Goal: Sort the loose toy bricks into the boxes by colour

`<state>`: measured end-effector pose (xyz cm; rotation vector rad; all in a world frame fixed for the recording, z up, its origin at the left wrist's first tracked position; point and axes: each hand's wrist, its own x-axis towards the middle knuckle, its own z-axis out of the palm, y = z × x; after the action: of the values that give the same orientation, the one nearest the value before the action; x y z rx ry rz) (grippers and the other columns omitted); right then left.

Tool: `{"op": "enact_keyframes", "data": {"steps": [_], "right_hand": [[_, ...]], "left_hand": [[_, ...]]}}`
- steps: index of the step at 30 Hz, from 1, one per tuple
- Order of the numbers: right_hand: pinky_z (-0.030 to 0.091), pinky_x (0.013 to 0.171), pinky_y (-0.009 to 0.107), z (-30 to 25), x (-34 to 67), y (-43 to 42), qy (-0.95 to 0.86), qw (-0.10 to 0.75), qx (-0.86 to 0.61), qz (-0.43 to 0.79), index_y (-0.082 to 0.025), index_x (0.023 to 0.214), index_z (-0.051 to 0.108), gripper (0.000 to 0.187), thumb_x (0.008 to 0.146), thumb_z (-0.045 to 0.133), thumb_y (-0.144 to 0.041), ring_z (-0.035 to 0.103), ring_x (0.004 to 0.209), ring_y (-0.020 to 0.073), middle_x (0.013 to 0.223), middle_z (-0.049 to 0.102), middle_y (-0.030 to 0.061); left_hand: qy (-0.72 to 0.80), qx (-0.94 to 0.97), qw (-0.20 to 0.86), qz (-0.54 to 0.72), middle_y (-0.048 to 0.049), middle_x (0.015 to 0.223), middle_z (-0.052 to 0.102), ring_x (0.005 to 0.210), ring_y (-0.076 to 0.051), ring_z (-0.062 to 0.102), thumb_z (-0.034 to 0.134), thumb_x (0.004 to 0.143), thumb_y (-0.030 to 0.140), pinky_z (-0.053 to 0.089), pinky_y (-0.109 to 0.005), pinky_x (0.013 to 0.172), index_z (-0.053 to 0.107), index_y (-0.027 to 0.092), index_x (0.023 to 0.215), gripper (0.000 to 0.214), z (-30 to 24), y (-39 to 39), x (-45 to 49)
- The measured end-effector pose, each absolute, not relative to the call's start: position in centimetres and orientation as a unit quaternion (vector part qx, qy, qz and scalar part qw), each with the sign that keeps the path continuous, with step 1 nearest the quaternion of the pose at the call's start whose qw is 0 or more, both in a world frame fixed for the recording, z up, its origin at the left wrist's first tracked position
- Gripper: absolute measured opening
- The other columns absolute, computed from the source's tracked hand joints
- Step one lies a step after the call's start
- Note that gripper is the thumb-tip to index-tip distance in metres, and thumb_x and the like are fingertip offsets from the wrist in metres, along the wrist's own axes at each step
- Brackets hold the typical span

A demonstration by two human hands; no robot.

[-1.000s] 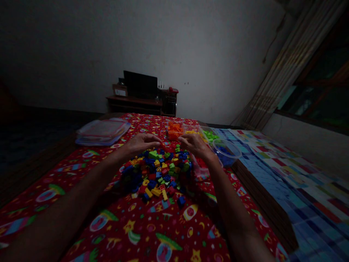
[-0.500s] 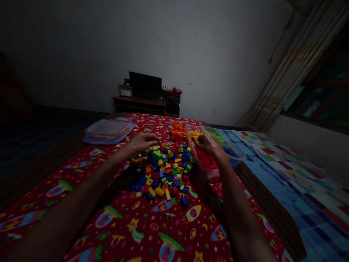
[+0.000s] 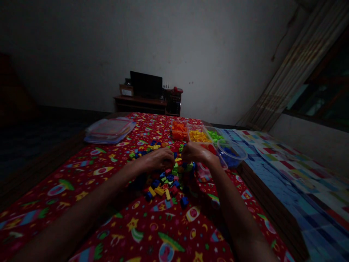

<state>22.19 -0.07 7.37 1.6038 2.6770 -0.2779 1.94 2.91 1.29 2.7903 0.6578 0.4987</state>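
A mixed pile of colourful toy building bricks (image 3: pixel 169 178) lies on a red patterned cloth (image 3: pixel 131 211). My left hand (image 3: pixel 160 159) is over the middle of the pile with its fingers curled inward. Close to it on the right, my right hand (image 3: pixel 195 152) has its fingers bent down at the pile's far right side. Whatever either hand pinches is hidden by the fingers. Behind my right wrist, a clear box with red bricks (image 3: pixel 212 148) shows only in part. Past it are sorted orange bricks (image 3: pixel 179 131), yellow bricks (image 3: pixel 200 137) and green bricks (image 3: pixel 215 136).
A round clear tub (image 3: pixel 240 154) with blue bricks stands at the right, near a dark wooden edge (image 3: pixel 269 203). Stacked clear lids (image 3: pixel 109 130) lie at the far left. A monitor (image 3: pixel 146 84) stands on a desk by the wall. Checked bedding (image 3: pixel 294 174) spreads on the right.
My right hand has moved left from above the red bricks' box to the pile. My left hand has come right and nearer, so the hands are now close together. The red piece in my right fingers no longer shows.
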Motion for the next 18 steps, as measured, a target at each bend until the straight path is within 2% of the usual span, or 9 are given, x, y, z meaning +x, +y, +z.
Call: {"op": "enact_keyframes", "data": {"steps": [3, 7, 10, 14, 18], "right_hand": [[0.037, 0.061, 0.021, 5.8, 20.2, 0.2, 0.865, 0.042, 0.496, -0.065, -0.015, 0.091, 0.072, 0.024, 0.077, 0.053, -0.015, 0.062, 0.077, 0.0157, 0.088, 0.07, 0.009], [0.043, 0.073, 0.026, 4.1, 19.3, 0.4, 0.856, 0.012, 0.517, -0.015, -0.019, 0.106, 0.068, 0.029, 0.086, 0.05, -0.03, 0.062, 0.096, 0.021, 0.105, 0.068, 0.0112], [0.043, 0.076, 0.026, 3.4, 19.2, 0.1, 0.854, -0.02, 0.52, 0.012, -0.018, 0.107, 0.066, 0.03, 0.091, 0.047, -0.035, 0.061, 0.098, 0.0203, 0.105, 0.067, 0.0118], [0.041, 0.078, 0.027, 2.3, 18.9, -0.1, 0.861, -0.064, 0.503, 0.043, -0.015, 0.109, 0.063, 0.027, 0.091, 0.048, -0.03, 0.058, 0.097, 0.0203, 0.106, 0.065, 0.0128], [0.04, 0.074, 0.028, 0.9, 18.1, 0.2, 0.866, -0.087, 0.488, 0.059, -0.017, 0.115, 0.06, 0.031, 0.091, 0.048, -0.033, 0.057, 0.091, 0.0207, 0.103, 0.063, 0.0129]], "left_hand": [[0.27, 0.947, 0.063, 0.164, -0.0054, 0.091, 0.067, 0.087, -0.018, 0.059, 0.055, 0.081, 0.015, 0.044, -0.026, 0.079, 0.069, 0.021, 0.098, 0.022, 0.5, 3.2, 1.8], [0.343, 0.93, 0.035, 0.131, -0.0059, 0.092, 0.067, 0.089, -0.019, 0.059, 0.057, 0.077, 0.016, 0.045, -0.026, 0.08, 0.069, 0.019, 0.096, 0.022, 0.7, 4.1, 0.7], [0.376, 0.917, 0.049, 0.122, -0.0045, 0.091, 0.068, 0.088, -0.018, 0.06, 0.053, 0.078, 0.019, 0.045, -0.025, 0.079, 0.069, 0.019, 0.094, 0.022, 1.0, 4.6, -0.3], [0.399, 0.903, 0.079, 0.139, -0.0043, 0.089, 0.069, 0.087, -0.018, 0.062, 0.053, 0.078, 0.027, 0.046, -0.024, 0.079, 0.071, 0.019, 0.091, 0.024, 1.2, 4.7, -1.0], [0.445, 0.871, 0.147, 0.147, -0.0019, 0.09, 0.072, 0.083, -0.019, 0.065, 0.052, 0.075, 0.03, 0.048, -0.023, 0.073, 0.072, 0.021, 0.093, 0.028, 1.8, 4.8, -1.4]]}}
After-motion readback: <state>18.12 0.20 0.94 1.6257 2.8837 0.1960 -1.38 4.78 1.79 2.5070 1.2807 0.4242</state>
